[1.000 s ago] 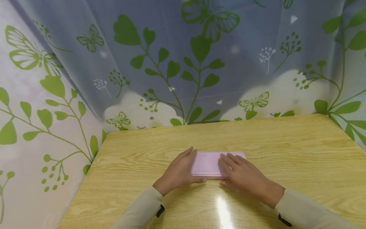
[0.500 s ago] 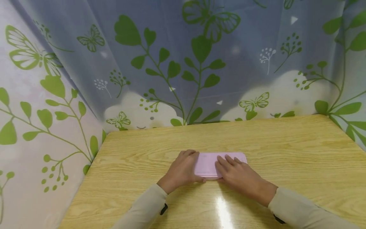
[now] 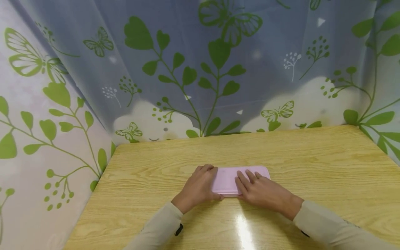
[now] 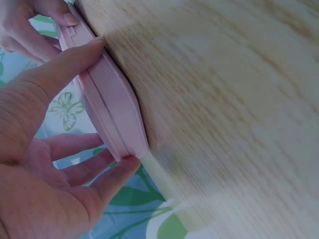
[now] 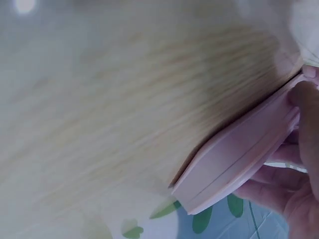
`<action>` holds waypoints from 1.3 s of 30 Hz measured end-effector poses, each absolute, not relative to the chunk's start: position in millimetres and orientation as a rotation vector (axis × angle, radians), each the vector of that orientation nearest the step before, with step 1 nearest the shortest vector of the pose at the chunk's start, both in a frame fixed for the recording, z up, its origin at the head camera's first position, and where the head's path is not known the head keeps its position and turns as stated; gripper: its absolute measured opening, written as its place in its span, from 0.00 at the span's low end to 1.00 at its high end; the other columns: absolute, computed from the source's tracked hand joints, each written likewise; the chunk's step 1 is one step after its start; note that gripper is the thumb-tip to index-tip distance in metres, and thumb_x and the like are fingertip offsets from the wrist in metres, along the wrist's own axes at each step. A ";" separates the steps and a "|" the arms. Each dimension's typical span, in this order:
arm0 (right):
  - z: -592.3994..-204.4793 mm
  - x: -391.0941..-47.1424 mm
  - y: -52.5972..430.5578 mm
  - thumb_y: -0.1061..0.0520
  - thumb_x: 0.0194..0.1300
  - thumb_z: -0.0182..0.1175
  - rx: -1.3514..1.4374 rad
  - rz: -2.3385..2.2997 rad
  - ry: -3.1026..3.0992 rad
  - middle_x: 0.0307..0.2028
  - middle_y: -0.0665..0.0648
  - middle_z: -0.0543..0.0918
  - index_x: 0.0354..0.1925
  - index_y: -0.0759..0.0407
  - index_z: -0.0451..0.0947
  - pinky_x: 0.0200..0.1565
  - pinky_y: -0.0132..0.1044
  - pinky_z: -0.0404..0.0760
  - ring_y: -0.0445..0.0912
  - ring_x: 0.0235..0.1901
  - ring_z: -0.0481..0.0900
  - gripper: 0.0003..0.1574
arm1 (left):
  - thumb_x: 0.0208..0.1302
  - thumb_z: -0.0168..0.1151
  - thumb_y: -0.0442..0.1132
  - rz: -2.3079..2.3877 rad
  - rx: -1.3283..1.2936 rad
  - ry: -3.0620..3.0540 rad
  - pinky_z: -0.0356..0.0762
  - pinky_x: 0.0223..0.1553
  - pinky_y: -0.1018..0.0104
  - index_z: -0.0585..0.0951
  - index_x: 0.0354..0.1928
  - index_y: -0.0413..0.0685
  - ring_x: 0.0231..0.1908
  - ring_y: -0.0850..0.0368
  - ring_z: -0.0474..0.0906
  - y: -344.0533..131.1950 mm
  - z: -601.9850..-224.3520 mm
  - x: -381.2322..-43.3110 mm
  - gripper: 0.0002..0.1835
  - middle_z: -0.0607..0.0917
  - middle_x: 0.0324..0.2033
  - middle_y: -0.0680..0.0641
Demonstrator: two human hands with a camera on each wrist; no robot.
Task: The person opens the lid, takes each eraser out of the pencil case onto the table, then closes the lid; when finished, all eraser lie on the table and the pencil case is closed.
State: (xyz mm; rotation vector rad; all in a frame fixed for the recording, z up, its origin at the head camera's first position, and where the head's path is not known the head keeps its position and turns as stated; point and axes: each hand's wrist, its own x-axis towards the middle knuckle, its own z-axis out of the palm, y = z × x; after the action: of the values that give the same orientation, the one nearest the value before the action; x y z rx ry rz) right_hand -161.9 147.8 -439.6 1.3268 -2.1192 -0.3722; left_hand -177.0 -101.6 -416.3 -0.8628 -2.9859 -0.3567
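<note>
A flat pink rectangular case point(image 3: 226, 178) with rounded corners lies on the table in the middle of the head view. My left hand point(image 3: 197, 186) grips its left end, the thumb along the near side and the fingertips at the end and far edge. On the right part of its lid rest the fingers of my right hand point(image 3: 264, 192), with the thumb against the near side. In the left wrist view a thin seam runs along the side of the case point(image 4: 115, 97), and a small tab shows near its middle. The case's side point(image 5: 234, 149) also faces the right wrist view.
A wood-grain table point(image 3: 150, 163) surrounds the case, with a bright light reflection in front of it. Behind the table hangs a blue curtain point(image 3: 265, 69) printed with green leaves and butterflies. A pale printed cloth point(image 3: 31, 104) stands along the left side.
My left hand has moved slightly right and its fingers have bent over the case's end. My right hand has shifted slightly left on the lid. Over the last half second both stay almost still.
</note>
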 end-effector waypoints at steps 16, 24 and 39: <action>-441.2 -171.6 147.7 0.51 0.85 0.21 1.387 -0.491 -1.939 0.46 0.67 0.86 0.51 0.68 0.81 0.32 0.44 0.87 0.56 0.38 0.88 0.41 | 0.44 0.84 0.56 -0.382 -0.888 -2.971 0.75 0.60 0.54 0.77 0.64 0.34 0.58 0.42 0.75 -102.2 -415.0 -177.1 0.48 0.78 0.60 0.38; -443.3 -172.5 146.9 0.53 0.84 0.20 1.382 -0.515 -1.910 0.45 0.67 0.86 0.50 0.69 0.81 0.32 0.44 0.87 0.56 0.37 0.88 0.42 | 0.44 0.84 0.55 -0.387 -0.866 -2.994 0.74 0.61 0.55 0.77 0.64 0.35 0.59 0.43 0.75 -101.3 -415.4 -178.2 0.48 0.78 0.60 0.38; -444.5 -171.6 147.2 0.54 0.84 0.20 1.380 -0.571 -1.889 0.47 0.68 0.86 0.51 0.69 0.81 0.32 0.45 0.87 0.57 0.38 0.88 0.41 | 0.43 0.85 0.55 -0.381 -0.897 -2.972 0.73 0.62 0.54 0.77 0.63 0.34 0.59 0.42 0.75 -101.3 -415.4 -179.6 0.48 0.79 0.59 0.37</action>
State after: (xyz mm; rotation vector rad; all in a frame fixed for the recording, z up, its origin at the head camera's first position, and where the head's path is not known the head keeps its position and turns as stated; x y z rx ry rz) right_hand -171.6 147.2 -444.5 1.3796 -1.8894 -0.5708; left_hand -179.6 -101.3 -415.4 -0.8966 -2.9718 -0.3805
